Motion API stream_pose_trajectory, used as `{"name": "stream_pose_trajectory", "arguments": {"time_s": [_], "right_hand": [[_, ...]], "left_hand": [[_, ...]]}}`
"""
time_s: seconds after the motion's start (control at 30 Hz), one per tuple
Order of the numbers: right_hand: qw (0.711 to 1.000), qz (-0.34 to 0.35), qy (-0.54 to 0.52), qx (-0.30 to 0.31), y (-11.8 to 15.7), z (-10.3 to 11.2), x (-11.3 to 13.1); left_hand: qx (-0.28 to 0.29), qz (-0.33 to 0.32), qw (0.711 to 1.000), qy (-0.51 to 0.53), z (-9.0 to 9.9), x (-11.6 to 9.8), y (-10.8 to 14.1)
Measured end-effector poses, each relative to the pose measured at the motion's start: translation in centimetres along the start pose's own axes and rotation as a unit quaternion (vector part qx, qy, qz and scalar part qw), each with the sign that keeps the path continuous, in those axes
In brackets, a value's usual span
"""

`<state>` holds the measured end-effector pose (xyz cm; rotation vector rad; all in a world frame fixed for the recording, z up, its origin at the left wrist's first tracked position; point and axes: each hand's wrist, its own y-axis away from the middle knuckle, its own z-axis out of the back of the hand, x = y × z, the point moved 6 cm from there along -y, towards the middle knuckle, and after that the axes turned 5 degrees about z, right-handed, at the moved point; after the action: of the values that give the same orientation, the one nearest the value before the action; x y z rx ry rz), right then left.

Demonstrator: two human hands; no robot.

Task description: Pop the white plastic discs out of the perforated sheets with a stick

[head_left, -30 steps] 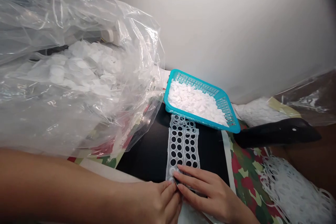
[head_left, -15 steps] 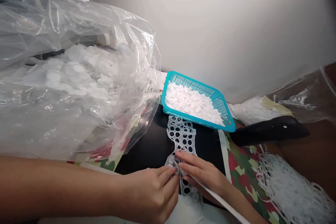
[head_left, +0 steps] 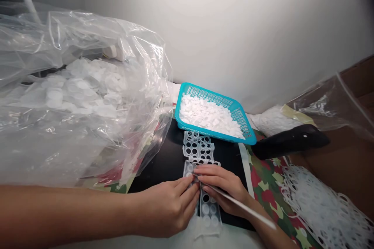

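So compared with a second ago, the holey plastic sheet [head_left: 191, 151] isn't lying flat all the way down anymore: it's got a raised crease across it just past the fingertips, and a thin white stick [head_left: 251, 212] now pokes out across the right palm. Whole view has slid left a bit too, basket included, so that part's probably just the camera.

Right hand [head_left: 224, 187] has its fingers close together with that stick held between them, tips down on the sheet. Left hand [head_left: 173, 206] is bunched up narrow, fingertips pretty much meeting the right ones on the sheet, but honestly can't tell what's pinched in there. Sheet itself is on a black board [head_left: 163, 159], running from the basket's near edge down under both hands. Dark round holes up top, pale discs filling a bunch of them at the near end.

Around that: the blue basket [head_left: 240, 114] loaded with white bits [head_left: 209, 116], a big clear bag [head_left: 87, 23] on the left with a pile of translucent discs [head_left: 78, 85] showing through, and on the right a black handle-shaped thing [head_left: 292, 141], patterned cloth [head_left: 267, 196] and a tangled heap of white rings [head_left: 324, 204].
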<state>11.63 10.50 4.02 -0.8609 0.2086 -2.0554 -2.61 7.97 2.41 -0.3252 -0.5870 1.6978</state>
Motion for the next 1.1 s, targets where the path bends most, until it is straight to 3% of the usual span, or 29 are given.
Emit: {"name": "stream_pose_trajectory", "arguments": {"time_s": [0.33, 0.6, 0.8, 0.93, 1.1], "right_hand": [[0.993, 0.048, 0.087, 0.058, 0.1, -1.0, -0.3], [0.983, 0.07, 0.165, 0.051, 0.6, -1.6, -0.2], [0.994, -0.006, 0.111, -0.007, 1.1, -1.3, -0.8], [0.991, -0.018, 0.1, -0.091, 0.4, 0.0, -0.2], [0.981, -0.031, 0.114, -0.152, 0.8, 2.0, 0.8]], "left_hand": [[0.025, -0.007, 1.0, -0.007, -0.1, -0.1, 0.0], [0.039, -0.012, 0.999, 0.003, -0.2, 0.0, -0.2], [0.022, -0.01, 1.0, 0.0, -0.1, 0.0, -0.1], [0.02, -0.01, 1.0, 0.003, -0.1, 0.0, -0.1], [0.016, -0.003, 1.0, 0.008, -0.1, 0.0, -0.1]]}}
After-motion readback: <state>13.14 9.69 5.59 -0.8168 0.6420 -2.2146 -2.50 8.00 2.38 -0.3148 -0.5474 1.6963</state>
